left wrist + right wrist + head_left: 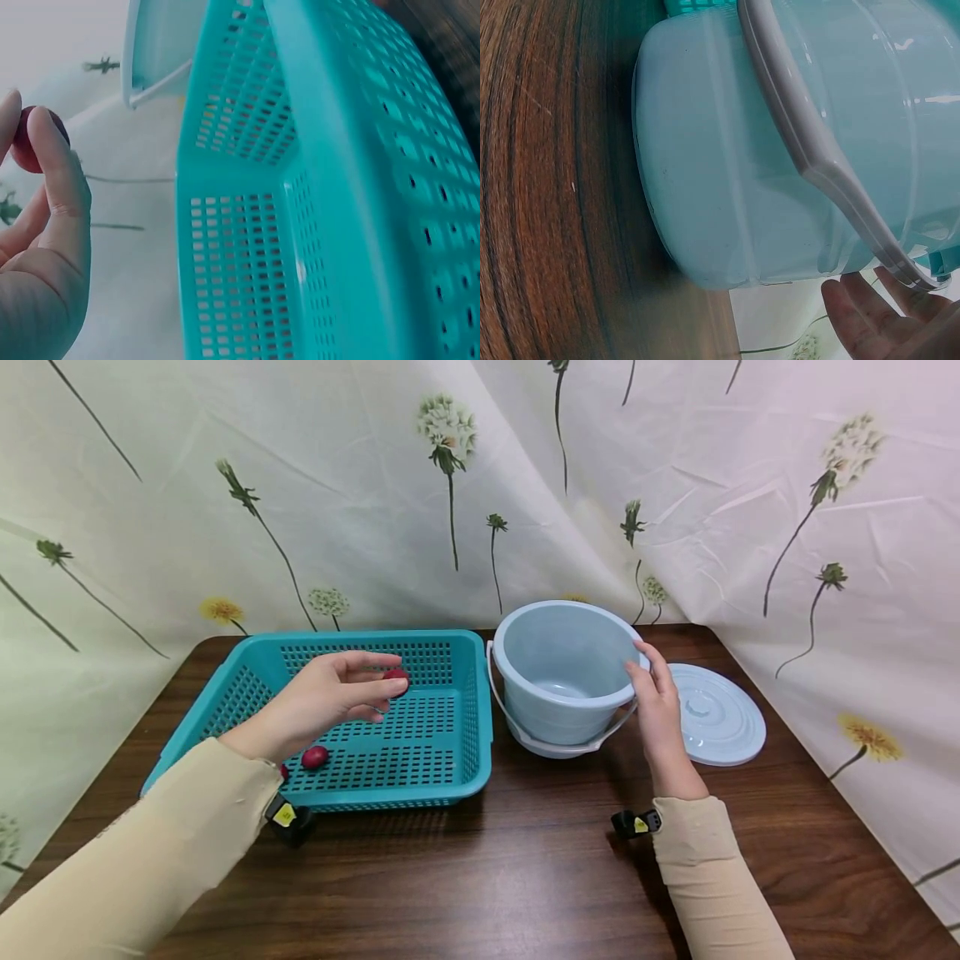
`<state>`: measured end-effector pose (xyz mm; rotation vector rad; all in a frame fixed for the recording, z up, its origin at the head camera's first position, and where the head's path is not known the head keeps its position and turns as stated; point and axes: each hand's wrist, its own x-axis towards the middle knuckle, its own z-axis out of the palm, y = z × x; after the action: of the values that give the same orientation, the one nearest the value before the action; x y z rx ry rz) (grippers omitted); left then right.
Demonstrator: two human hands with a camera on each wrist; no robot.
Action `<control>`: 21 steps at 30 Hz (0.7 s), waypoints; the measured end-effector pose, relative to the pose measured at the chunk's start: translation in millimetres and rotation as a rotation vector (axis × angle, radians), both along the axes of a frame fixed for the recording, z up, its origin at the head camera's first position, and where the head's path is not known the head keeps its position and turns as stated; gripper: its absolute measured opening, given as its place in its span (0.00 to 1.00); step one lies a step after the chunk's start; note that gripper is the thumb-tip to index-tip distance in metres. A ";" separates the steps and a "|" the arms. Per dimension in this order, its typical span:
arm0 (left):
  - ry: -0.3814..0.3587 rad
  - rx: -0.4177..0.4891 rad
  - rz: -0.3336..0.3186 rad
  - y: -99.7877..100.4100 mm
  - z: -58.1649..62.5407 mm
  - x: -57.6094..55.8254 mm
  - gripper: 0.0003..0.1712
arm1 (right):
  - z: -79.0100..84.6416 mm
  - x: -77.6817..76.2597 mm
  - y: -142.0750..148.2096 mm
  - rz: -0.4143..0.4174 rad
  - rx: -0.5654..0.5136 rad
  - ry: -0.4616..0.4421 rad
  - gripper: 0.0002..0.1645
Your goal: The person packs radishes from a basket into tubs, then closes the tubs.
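My left hand (326, 697) is over the teal basket (483, 727), pinching a small round dark red fruit (396, 680) between thumb and fingers. In the left wrist view that red fruit (28, 142) shows between the fingertips, above the basket's rim. Another red fruit (315, 757) lies on the basket floor, and part of one more (284, 772) peeks out beside my wrist. My right hand (660, 710) grips the right rim of a light blue bucket (562, 718), thumb on the inner side and fingers outside. Inside, the visible part of the bucket is bare.
A light blue lid (716, 714) lies on the dark wooden table (525, 868), right of the bucket. The bucket's pale handle (558, 749) hangs down along its front. Behind the table hangs a white cloth (360, 485) printed with dandelions.
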<state>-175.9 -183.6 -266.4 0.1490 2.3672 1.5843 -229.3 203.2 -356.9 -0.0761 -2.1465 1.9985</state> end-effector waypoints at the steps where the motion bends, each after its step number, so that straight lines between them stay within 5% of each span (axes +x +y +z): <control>1: 0.003 0.001 0.002 3.2 0.5 -1.2 0.38 | 0.0 0.0 -0.1 0.000 0.002 0.001 0.30; 21: 0.107 0.135 0.000 72.3 10.4 -25.8 0.27 | -1.0 -3.3 -0.3 0.000 0.002 -0.005 0.30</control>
<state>-201.6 -111.3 -256.0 0.2684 2.3377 1.7780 -232.6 202.9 -357.9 -0.0806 -2.1515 1.9982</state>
